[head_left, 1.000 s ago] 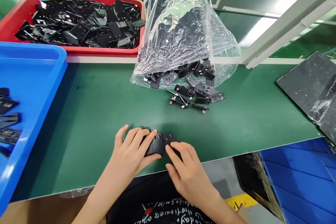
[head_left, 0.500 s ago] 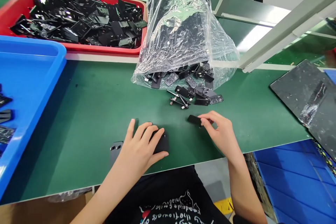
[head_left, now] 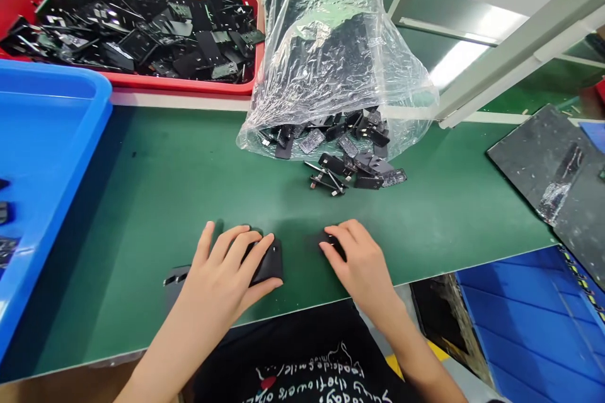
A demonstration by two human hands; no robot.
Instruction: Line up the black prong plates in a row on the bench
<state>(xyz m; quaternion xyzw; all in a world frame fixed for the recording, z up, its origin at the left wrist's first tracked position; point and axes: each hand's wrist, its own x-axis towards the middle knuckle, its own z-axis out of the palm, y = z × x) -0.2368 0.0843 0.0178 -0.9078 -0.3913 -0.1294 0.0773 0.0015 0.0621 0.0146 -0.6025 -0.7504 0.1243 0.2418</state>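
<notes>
Near the front edge of the table my left hand curls over a black rectangular block, thumb on its near side and fingers on its far side. A dark grey plate with small raised knobs lies half hidden beside that wrist. My right hand is closed in a pinch on a small flat black piece, mostly covered by the fingers. Beyond both hands, a loose pile of black plastic pieces, some with metal prongs, spills from the mouth of a clear plastic bag.
A red bin heaped with black parts stands at the back left. The blue tray at the left edge holds a few dark pieces. To the right are a dark board and a slanting metal post.
My right hand has moved left and nearer with the small black piece, closing in on the left hand. My left hand and the block have shifted slightly left in view.
</notes>
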